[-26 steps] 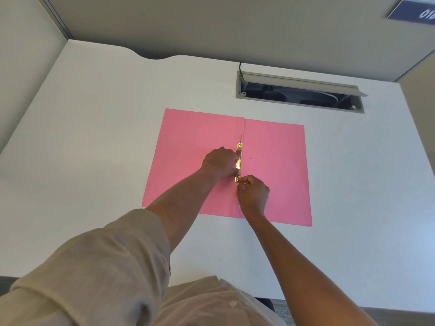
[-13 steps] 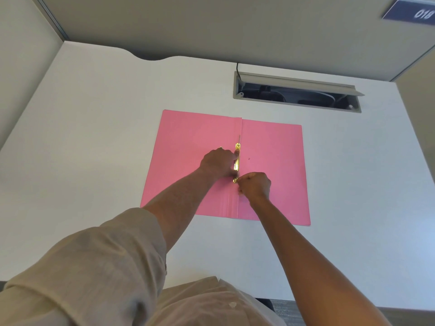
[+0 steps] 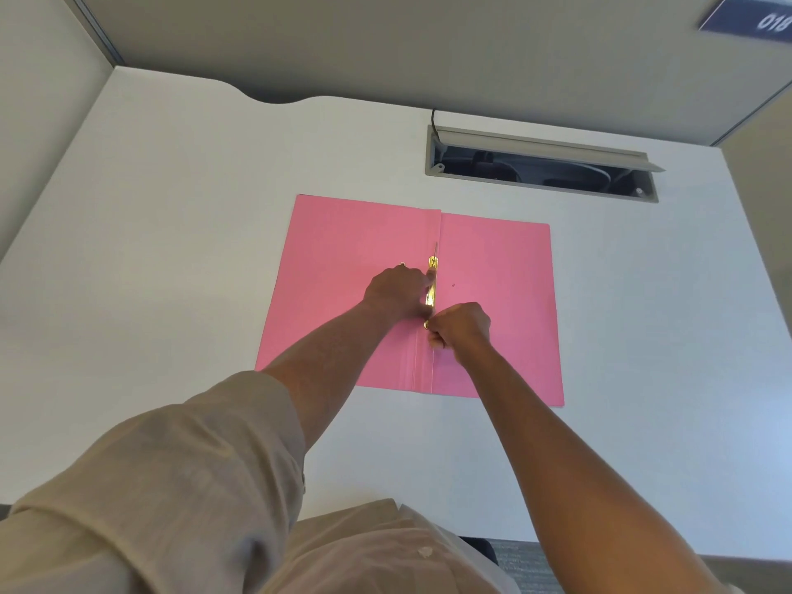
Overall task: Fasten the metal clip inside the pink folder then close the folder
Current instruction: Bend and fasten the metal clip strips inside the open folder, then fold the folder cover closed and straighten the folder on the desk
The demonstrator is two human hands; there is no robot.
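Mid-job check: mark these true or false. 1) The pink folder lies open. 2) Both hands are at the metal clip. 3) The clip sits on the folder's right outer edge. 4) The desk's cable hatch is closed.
1) True: the pink folder lies open, flat on the desk.
2) True: left hand and right hand meet at the metal clip.
3) False: it runs along the centre fold.
4) False: the cable hatch is open.

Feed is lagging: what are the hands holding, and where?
Both hold the gold metal clip: left hand at its middle, right hand at its near end.
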